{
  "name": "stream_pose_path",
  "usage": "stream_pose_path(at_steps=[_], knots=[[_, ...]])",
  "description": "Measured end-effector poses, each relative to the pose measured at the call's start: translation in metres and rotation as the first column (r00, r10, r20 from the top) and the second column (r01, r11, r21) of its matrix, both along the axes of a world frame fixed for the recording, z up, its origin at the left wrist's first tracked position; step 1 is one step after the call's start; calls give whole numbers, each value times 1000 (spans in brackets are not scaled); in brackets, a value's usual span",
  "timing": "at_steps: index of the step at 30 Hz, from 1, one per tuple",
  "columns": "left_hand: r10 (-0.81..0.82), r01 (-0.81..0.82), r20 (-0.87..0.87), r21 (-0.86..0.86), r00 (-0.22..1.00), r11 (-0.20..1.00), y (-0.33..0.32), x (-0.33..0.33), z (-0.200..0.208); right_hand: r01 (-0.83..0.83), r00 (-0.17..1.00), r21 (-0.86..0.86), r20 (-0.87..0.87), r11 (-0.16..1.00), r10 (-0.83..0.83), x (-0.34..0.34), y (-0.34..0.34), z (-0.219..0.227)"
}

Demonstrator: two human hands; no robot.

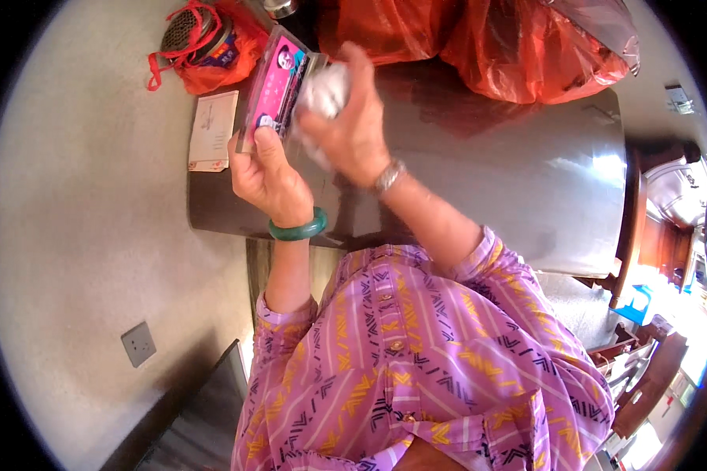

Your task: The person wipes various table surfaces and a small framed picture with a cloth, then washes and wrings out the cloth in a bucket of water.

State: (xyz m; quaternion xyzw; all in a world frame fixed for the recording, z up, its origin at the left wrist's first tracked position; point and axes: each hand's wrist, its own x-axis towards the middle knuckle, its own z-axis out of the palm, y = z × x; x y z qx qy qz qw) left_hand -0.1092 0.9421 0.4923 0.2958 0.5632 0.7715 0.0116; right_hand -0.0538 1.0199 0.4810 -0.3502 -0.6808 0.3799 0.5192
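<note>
Right hand (353,129) gripping (probably) tissue (324,90), left hand (267,177) holding packet (279,82)

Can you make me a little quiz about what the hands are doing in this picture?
1. True or false: the left hand holds a pink case.
2. What does the right hand press on the case? A) white crumpled cloth B) spoon C) pencil
3. What colour is the bracelet on the left wrist?

Key: 1 true; 2 A; 3 green.
</note>
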Motion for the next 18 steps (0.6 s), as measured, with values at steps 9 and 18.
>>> stream_pose_path(at_steps=[9,18], knots=[[-157,157,144,13,977,988,-16,-4,3,-200,957,-432,-280,879,80,16,78,-11],[-419,448,398,21,816,894,-16,-23,22,-905,387,-317,-889,283,245,47,74,-19]])
